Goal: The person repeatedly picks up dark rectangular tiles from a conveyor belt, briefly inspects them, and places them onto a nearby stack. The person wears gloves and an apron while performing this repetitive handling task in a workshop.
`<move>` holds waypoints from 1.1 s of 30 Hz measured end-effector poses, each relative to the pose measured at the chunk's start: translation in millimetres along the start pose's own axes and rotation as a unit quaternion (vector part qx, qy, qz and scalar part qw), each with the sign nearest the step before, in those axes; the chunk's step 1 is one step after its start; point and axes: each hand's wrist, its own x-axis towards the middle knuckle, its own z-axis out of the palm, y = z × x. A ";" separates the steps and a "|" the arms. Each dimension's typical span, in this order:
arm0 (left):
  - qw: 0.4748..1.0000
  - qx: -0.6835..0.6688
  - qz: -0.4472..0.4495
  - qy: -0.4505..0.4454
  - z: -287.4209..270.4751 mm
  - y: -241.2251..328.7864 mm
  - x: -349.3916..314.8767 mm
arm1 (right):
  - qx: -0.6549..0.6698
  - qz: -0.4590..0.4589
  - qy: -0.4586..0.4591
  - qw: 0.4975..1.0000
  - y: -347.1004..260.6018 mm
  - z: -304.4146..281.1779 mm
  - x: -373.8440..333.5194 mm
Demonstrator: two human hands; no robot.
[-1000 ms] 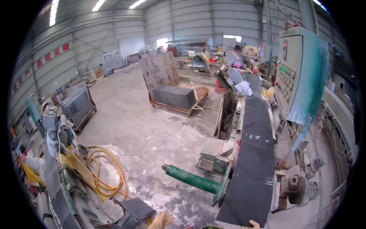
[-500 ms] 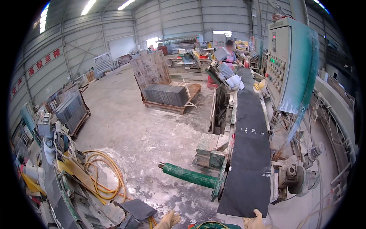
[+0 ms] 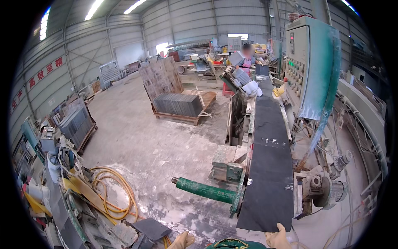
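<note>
My right hand [image 3: 277,238], in a pale beige glove, is at the near end of a long dark strip of flat slabs [image 3: 267,195]. Its thumb side hooks over the front edge, near the right corner, and the other fingers are partly hidden. Faint cross seams and pale scuffs show along the strip, which runs away from me on a machine bed. Lower down and to the left, my left hand [image 3: 182,240], gloved alike, hangs over the floor with fingers stretched out and nothing in it. A loose dark slab piece [image 3: 151,228] lies left of that hand.
A green roller [image 3: 207,191] juts left from the bed; a motor [image 3: 327,191] sits on its right. A control cabinet [image 3: 309,70] stands farther right. Coiled yellow hoses [image 3: 114,193] lie left. Dark slabs [image 3: 178,104] fill a pallet beyond. A person [image 3: 246,58] stands at the far end.
The near edge of the dark strip and my right hand sit slightly farther from me. My view has shifted a little, so the background moved left. The left hand is nearly still.
</note>
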 end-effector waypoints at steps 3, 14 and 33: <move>1.000 -0.002 0.016 -0.011 -5.2 -6.5 8.0 | 0.014 -0.011 0.007 1.000 -0.7 15.2 -17.0; 0.983 0.107 0.097 -0.111 -4.6 -28.5 -19.7 | -0.009 0.002 -0.020 1.000 -10.8 -5.5 5.0; 0.991 0.092 0.064 -0.075 -10.7 -34.3 -22.9 | -0.242 -0.211 -0.106 0.941 1.6 -52.2 70.0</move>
